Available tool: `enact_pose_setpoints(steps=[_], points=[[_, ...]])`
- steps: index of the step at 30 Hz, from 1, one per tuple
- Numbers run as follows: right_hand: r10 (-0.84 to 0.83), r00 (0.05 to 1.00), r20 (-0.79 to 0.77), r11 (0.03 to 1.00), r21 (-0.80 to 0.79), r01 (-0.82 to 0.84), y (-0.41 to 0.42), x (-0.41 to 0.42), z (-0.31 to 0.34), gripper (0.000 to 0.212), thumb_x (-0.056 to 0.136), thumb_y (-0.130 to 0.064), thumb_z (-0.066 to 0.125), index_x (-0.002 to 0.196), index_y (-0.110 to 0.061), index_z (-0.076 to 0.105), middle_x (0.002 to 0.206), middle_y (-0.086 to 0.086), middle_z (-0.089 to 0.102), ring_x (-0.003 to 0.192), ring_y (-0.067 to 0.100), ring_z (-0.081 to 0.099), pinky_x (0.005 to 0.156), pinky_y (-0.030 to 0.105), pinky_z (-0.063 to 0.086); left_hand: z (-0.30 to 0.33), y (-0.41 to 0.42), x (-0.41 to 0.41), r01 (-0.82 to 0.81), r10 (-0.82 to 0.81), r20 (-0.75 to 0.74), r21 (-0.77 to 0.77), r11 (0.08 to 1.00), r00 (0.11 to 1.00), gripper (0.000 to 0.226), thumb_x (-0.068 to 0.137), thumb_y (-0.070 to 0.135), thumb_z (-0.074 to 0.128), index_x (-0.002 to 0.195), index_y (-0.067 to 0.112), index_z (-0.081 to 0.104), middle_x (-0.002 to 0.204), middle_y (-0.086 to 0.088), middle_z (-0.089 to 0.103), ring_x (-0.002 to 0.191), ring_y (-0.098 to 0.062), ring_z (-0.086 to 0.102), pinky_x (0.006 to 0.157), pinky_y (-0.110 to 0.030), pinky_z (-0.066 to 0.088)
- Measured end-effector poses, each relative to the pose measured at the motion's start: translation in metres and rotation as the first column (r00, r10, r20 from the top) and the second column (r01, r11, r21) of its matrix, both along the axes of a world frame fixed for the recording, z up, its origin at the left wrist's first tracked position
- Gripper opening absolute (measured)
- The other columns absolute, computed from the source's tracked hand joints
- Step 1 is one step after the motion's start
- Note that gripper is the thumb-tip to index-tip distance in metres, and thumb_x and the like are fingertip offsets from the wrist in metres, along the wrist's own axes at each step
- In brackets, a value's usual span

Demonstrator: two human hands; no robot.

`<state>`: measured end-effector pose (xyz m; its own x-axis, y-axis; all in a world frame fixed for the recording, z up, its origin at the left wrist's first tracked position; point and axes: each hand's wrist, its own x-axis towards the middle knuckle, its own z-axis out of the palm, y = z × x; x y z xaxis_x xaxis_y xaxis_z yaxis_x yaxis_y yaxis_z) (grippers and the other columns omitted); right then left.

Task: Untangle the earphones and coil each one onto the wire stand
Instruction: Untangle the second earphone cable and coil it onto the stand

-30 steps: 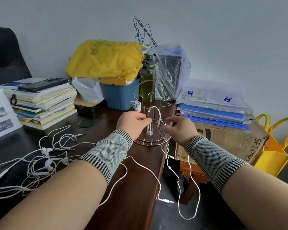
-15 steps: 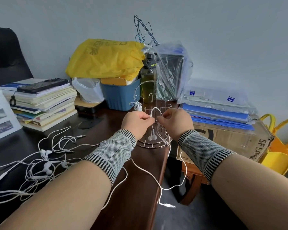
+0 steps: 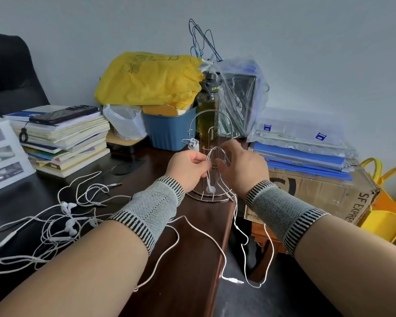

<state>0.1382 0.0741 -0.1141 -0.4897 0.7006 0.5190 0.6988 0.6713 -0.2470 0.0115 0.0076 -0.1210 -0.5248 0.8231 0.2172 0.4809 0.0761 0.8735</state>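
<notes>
My left hand [image 3: 188, 167] pinches the white earphone cable [image 3: 212, 154] just in front of the wire stand [image 3: 212, 161], fingers [image 3: 200, 164] curled on the cord where it loops up and over one of the stand's cross-bars. Below that pinch the cord drops straight down and ends in the earbud [image 3: 210, 189], which hangs near the stand's round base. So the piece I am working runs vertically, parallel to the stand's uprights, and it lies directly ahead of my left fingertips, between my two hands.

My right hand [image 3: 240, 165] is on the other side of the stand, level with the left, its fingers spread and reaching in among the wires; it is blurred, and I cannot tell whether it has hold of the cord. The slack trails back from the stand over the bench [image 3: 192, 259] edge and hangs below it, its plug [image 3: 234, 280] dangling beside the bench.

The left hand is the nearer one to the loop, so I judge the coming wrap turns on passing the cord round the uprights from left to right.

The tangled earphones [image 3: 62, 223] wait on the bench to my left, well apart from the stand.
</notes>
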Motion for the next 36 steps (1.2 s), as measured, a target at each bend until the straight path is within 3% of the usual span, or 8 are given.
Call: enact_pose_setpoints(steps=[3, 10, 14, 17, 21, 24, 29, 36], points=[[0.035, 0.999, 0.015, 0.999, -0.021, -0.034, 0.004, -0.008, 0.001, 0.040, 0.095, -0.036, 0.050, 0.135, -0.028, 0.044, 0.104, 0.002, 0.071, 0.091, 0.026, 0.067, 0.076, 0.034, 0.052, 0.000, 0.000, -0.002, 0.008, -0.008, 0.002, 0.007, 1.000, 1.000, 0.018, 0.089, 0.021, 0.067, 0.104, 0.013, 0.073, 0.080, 0.002, 0.073, 0.063, -0.003, 0.061, 0.068, -0.020, 0.046], [0.079, 0.992, -0.100, 0.988, -0.121, -0.091, 0.013, 0.001, 0.000, 0.015, 0.092, -0.029, 0.054, 0.082, -0.021, 0.061, 0.072, -0.003, 0.063, 0.069, 0.018, 0.059, 0.066, 0.032, 0.051, -0.002, 0.001, -0.007, 0.005, -0.005, -0.004, 0.001, 1.000, 1.000, 0.018, 0.090, 0.029, 0.066, 0.094, 0.016, 0.077, 0.059, 0.011, 0.063, 0.050, 0.002, 0.051, 0.058, -0.016, 0.039], [0.147, 0.973, -0.178, 0.970, -0.165, -0.177, 0.008, 0.018, -0.004, 0.018, 0.092, -0.029, 0.057, 0.078, -0.019, 0.062, 0.077, -0.005, 0.057, 0.069, 0.012, 0.055, 0.066, 0.028, 0.045, -0.003, 0.002, -0.004, 0.010, -0.010, 0.034, -0.013, 1.000, 0.999, 0.011, 0.088, 0.024, 0.068, 0.086, 0.017, 0.075, 0.061, 0.007, 0.065, 0.055, -0.002, 0.056, 0.056, -0.020, 0.050], [0.173, 0.957, -0.235, 0.943, -0.241, -0.229, 0.001, 0.023, -0.004, 0.015, 0.089, -0.025, 0.059, 0.075, -0.021, 0.056, 0.079, -0.007, 0.052, 0.068, 0.008, 0.050, 0.068, 0.026, 0.040, -0.002, 0.006, 0.003, 0.057, -0.052, 0.140, -0.031, 0.998, 0.989, 0.010, 0.087, 0.022, 0.070, 0.078, 0.022, 0.073, 0.071, 0.001, 0.071, 0.072, -0.014, 0.066, 0.070, -0.029, 0.058], [0.168, 0.846, -0.506, 0.808, -0.421, -0.412, -0.015, 0.026, -0.006, 0.008, 0.089, -0.015, 0.061, 0.081, -0.012, 0.062, 0.074, 0.005, 0.070, 0.067, 0.016, 0.063, 0.070, 0.032, 0.052, -0.002, 0.011, 0.009, 0.133, -0.111, 0.333, -0.042, 0.990, 0.936, 0.010, 0.087, 0.013, 0.070, 0.079, 0.017, 0.072, 0.086, -0.008, 0.074, 0.084, -0.021, 0.071, 0.078, -0.038, 0.059], [0.160, 0.783, -0.601, 0.725, -0.467, -0.506, -0.030, 0.030, -0.018, 0.011, 0.092, -0.011, 0.058, 0.085, -0.011, 0.066, 0.070, 0.010, 0.070, 0.064, 0.019, 0.065, 0.072, 0.035, 0.055, 0.003, 0.008, 0.016, 0.174, -0.164, 0.561, 0.036, 0.984, 0.811, 0.008, 0.090, 0.002, 0.062, 0.085, 0.006, 0.067, 0.080, -0.011, 0.071, 0.072, -0.019, 0.069, 0.066, -0.031, 0.058], [0.230, 0.841, -0.490, 0.773, -0.433, -0.464, -0.039, 0.031, -0.035, 0.025, 0.093, -0.010, 0.053, 0.071, -0.016, 0.063, 0.052, -0.011, 0.056, 0.048, 0.007, 0.052, 0.056, 0.027, 0.049, 0.014, 0.001, 0.024, 0.220, -0.191, 0.773, 0.068, 0.973, 0.605, 0.007, 0.094, 0.006, 0.056, 0.090, 0.008, 0.061, 0.075, -0.005, 0.070, 0.061, -0.011, 0.068, 0.051, -0.024, 0.054], [0.252, 0.912, -0.323, 0.850, -0.377, -0.368, -0.031, 0.034, -0.049, 0.032, 0.096, -0.017, 0.051, 0.064, -0.023, 0.052, 0.057, -0.008, 0.050, 0.051, 0.004, 0.043, 0.057, 0.021, 0.037, 0.019, 0.000, 0.018, 0.258, -0.177, 0.826, 0.039, 0.965, 0.536, 0.025, 0.092, 0.023, 0.046, 0.092, 0.009, 0.067, 0.063, 0.001, 0.058, 0.070, -0.016, 0.056, 0.079, -0.040, 0.050]])
